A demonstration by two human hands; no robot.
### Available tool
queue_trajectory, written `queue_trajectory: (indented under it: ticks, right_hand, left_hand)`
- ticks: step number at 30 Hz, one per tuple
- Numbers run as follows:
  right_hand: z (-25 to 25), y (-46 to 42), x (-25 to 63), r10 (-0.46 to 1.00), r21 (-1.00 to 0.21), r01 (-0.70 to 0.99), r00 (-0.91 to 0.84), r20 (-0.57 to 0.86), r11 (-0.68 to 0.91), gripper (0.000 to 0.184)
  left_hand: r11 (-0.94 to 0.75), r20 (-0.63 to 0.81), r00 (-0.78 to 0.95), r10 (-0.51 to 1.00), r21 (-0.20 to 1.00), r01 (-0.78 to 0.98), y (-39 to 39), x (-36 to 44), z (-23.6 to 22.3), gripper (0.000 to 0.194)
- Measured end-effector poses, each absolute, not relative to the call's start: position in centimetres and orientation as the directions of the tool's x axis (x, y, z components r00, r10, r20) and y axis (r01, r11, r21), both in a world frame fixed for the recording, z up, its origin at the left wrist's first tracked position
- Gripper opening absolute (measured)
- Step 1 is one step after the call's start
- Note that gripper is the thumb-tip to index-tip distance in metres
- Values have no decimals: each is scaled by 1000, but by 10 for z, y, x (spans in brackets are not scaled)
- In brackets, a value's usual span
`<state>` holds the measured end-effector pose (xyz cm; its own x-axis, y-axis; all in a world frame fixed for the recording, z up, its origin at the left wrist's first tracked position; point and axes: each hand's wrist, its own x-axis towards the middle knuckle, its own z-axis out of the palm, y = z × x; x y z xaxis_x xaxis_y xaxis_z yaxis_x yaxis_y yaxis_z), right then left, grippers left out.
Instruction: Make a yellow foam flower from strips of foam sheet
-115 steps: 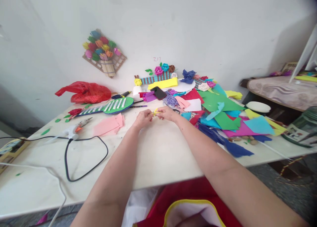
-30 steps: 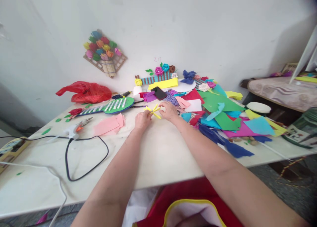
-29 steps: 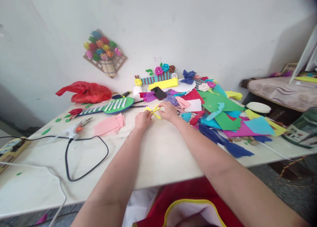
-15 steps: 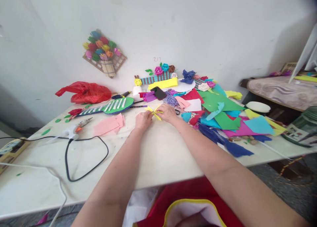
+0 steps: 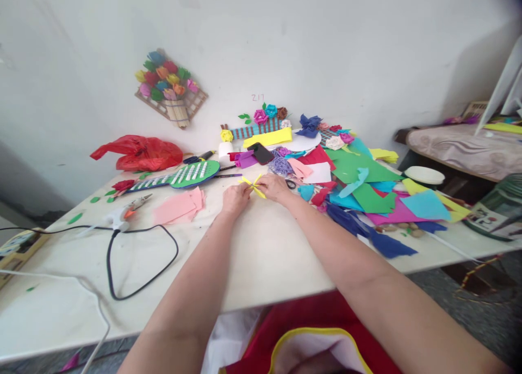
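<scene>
Between my two hands is a small yellow paper flower (image 5: 254, 186) with narrow petals that spread out like a star. My left hand (image 5: 237, 198) pinches its left side, fingers closed. On the opposite side my right hand (image 5: 272, 187) has its fingertips closed on the petals near the middle. The fingertips hide part of the flower. Left of my left hand lies a stack of pink paper sheets (image 5: 177, 206). Just beyond the hands is a dark pencil-like stick (image 5: 229, 175). Dark scissor handles (image 5: 290, 184) show beside my right hand.
Coloured paper sheets (image 5: 359, 167) heap up on the right of the table (image 5: 277, 254). A glue gun (image 5: 120, 217) with a black cord lies left. Behind are a phone (image 5: 261, 153), a red plastic bag (image 5: 142, 152) and a green guitar-shaped craft (image 5: 196, 173). A glass jar (image 5: 499, 208) stands far right.
The yellow flower has opened out from a small bunched shape into a star. My right fingers have shifted from its outer petals in toward its middle. My left hand keeps its hold.
</scene>
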<state>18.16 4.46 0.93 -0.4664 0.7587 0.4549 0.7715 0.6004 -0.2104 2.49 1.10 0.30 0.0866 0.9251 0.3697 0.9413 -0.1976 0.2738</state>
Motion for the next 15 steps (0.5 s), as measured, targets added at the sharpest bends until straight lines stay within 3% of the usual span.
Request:
queue_trajectory:
  ticks: [15]
  right_hand:
    - [7,48,181,783,-147,810,-478,398,568,32]
  left_hand:
    - [-168,350,62,935,282,945,8,27,7,26]
